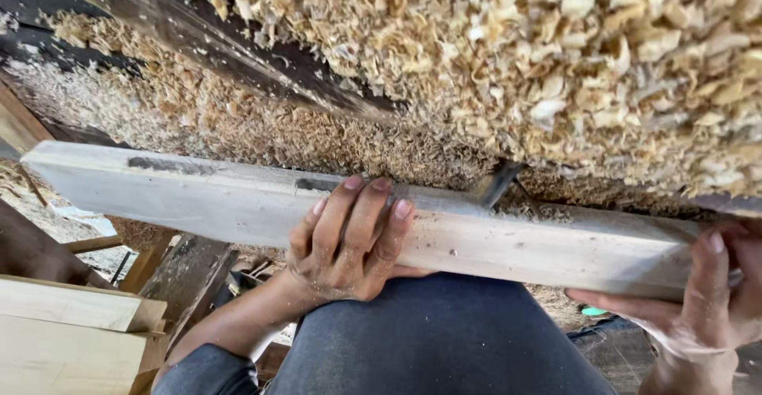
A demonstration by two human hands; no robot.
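Gripping the pale wooden plank [238, 196] across my lap, I am pressing my left hand [349, 244] over its face (fingers spread), my right hand [706, 300] clasping its end beside the wood shavings [556, 61].

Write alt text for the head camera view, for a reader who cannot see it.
Two bare hands hold a long pale board on edge across the view: the left hand grips its middle and the right hand its near end. Behind it lies a deep pile of wood shavings, with stacked planks at lower left.
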